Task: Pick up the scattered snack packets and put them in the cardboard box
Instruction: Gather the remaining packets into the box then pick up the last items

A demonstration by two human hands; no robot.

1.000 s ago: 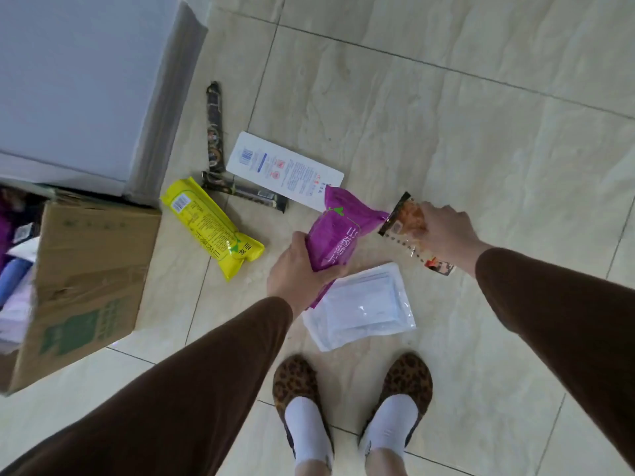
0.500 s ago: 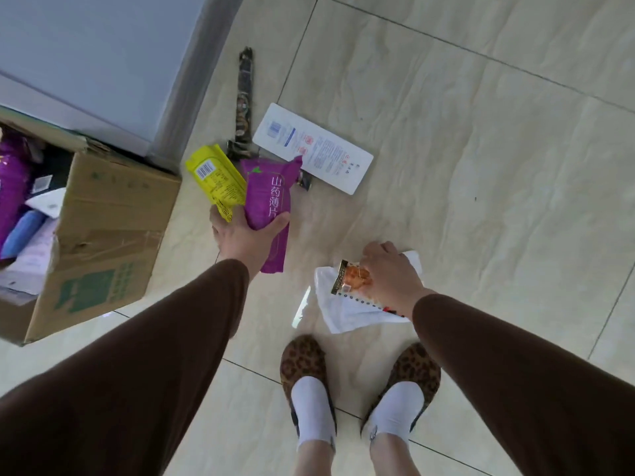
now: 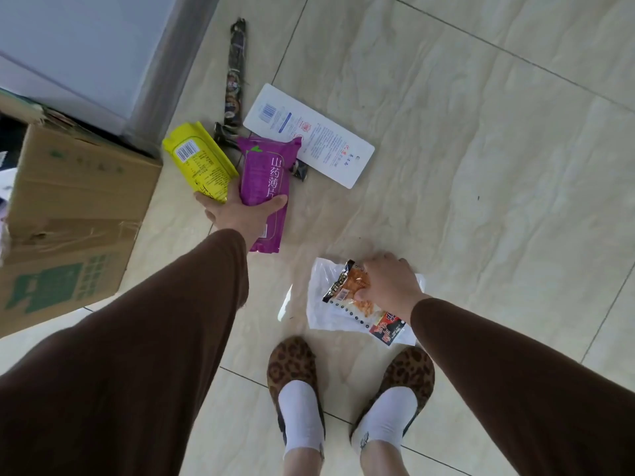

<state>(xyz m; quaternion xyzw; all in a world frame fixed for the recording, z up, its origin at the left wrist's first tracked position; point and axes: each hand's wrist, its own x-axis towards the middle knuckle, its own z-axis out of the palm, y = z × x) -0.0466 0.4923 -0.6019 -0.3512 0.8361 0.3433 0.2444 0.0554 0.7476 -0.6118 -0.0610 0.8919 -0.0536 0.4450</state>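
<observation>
Purple packet [image 3: 264, 187] and yellow packet [image 3: 201, 163] are being gripped together in the left hand [image 3: 240, 211] beside the cardboard box [image 3: 72, 214], while the right hand [image 3: 388, 283] is clutching an orange packet [image 3: 350, 286] over a clear bag [image 3: 330, 314] lying on the floor [image 3: 481, 166].

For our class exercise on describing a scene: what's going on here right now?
A person is gathering snack packets from a tiled floor. The left hand grips a purple packet and a yellow packet together, near the cardboard box. The right hand holds an orange snack packet and presses down on a clear white bag. A white flat pack and two dark stick packets lie on the floor.
</observation>
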